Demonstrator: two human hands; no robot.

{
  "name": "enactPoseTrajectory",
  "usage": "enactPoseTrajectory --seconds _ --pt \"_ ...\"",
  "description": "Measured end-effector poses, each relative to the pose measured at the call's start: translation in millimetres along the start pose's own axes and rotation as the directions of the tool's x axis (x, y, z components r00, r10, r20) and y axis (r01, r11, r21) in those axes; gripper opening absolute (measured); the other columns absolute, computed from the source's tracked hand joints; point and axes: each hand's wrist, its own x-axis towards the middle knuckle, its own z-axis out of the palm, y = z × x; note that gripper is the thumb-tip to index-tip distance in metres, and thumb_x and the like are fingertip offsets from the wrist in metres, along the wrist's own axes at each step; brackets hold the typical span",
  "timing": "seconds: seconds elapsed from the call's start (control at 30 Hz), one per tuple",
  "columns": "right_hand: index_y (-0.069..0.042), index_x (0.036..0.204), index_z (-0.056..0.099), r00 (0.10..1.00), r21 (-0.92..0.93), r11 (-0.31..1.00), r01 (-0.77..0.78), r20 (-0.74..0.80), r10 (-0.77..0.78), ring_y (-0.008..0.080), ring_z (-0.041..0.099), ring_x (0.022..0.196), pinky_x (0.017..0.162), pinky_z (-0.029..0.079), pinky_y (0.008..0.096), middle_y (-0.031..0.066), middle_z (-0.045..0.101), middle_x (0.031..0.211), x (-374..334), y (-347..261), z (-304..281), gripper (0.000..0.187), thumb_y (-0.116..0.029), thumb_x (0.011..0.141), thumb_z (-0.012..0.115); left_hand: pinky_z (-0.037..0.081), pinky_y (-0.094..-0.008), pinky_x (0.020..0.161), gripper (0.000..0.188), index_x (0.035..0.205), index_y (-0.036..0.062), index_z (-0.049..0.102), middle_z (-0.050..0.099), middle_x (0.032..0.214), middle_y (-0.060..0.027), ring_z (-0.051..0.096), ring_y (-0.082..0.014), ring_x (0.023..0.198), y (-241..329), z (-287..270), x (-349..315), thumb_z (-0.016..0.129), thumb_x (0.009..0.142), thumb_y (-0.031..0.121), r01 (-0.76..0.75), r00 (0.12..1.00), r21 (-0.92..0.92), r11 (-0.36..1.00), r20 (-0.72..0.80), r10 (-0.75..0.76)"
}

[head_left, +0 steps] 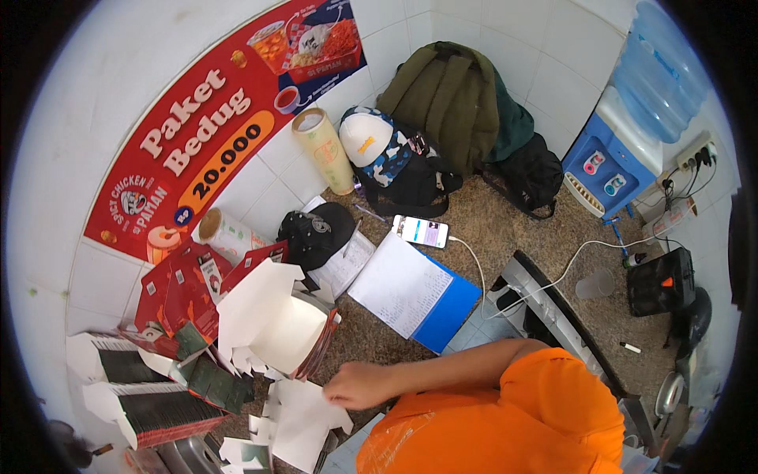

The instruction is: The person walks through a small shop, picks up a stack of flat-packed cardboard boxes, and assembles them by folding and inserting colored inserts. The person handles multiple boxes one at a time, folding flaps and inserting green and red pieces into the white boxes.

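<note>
My right hand (357,386) reaches leftward at the end of a bare forearm. Its fingers are curled down onto the edge of a white unfolded carton blank (302,423), and seem to grip it. My left hand is not in view. Just beyond the blank stands a pile of nested takeaway boxes (290,340), white inside and red outside, with flaps raised. Red and white flat cartons (175,304) lean on the wall behind the pile. To the left are stacks of folded cartons (167,415) with dark edges.
A blue folder with written paper (407,288), a charging phone (421,231) and a black cap (316,235) lie on the counter. Bags (446,103) and cup stacks (324,150) line the wall. At right stand a water dispenser (612,158) and a black case (662,282).
</note>
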Motion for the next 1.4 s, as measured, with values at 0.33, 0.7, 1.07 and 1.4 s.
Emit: enactPoseTrajectory --seconds 0.33,0.7,1.07,1.4 --pt "-0.009 0.15 0.048 0.657 -0.099 0.678 0.728 -0.182 -0.732 0.0438 0.04 0.142 0.105 0.039 0.0622 0.0181 0.046 0.148 57.5 -92.4 76.8 0.073 -0.039 0.088 0.072 0.046 -0.0431 0.109 0.077 0.152 0.0109 0.051 0.063 0.132 -0.016 0.06 -0.0259 0.123 143.3 140.7 -61.8 0.085 0.09 0.04 -0.414 0.812 -0.707 0.573 -0.571 -0.118" --pt "-0.018 0.135 0.069 0.93 0.036 0.93 0.366 -0.037 -0.365 0.0365 0.051 0.136 0.111 0.034 0.0632 0.0106 0.054 0.144 51.6 -129.6 70.5 0.05 -0.041 0.091 0.074 0.061 -0.0425 0.101 0.038 0.145 0.0073 0.047 0.058 0.142 -0.0158 0.063 -0.0298 0.126 216.8 166.1 -21.6 0.044 0.113 0.026 -0.531 0.763 -0.727 -0.435 -0.187 -0.619" --pt "-0.023 0.143 0.064 0.959 -0.193 0.942 0.276 0.121 -0.256 0.0418 0.043 0.142 0.108 0.034 0.0674 0.0157 0.048 0.151 58.7 -122.0 111.7 0.049 -0.036 0.096 0.069 0.059 -0.0269 0.078 0.024 0.134 0.0116 0.052 0.067 0.119 -0.0041 0.068 -0.0118 0.099 188.7 198.6 -27.3 0.053 0.111 0.018 -0.574 0.769 -0.661 -0.484 -0.232 -0.596" --pt "-0.009 0.153 0.05 0.878 0.248 0.949 -0.196 0.475 0.057 0.0291 0.067 0.106 0.088 0.053 0.0373 0.0221 0.061 0.131 87.8 -119.0 96.1 0.056 -0.02 0.1 0.066 0.052 -0.0244 0.077 0.026 0.132 0.0038 0.063 0.075 0.098 -0.0061 0.064 -0.0066 0.084 126.1 172.8 -79.3 0.052 0.109 0.007 -0.201 0.898 -0.976 -0.083 -0.15 -0.415"
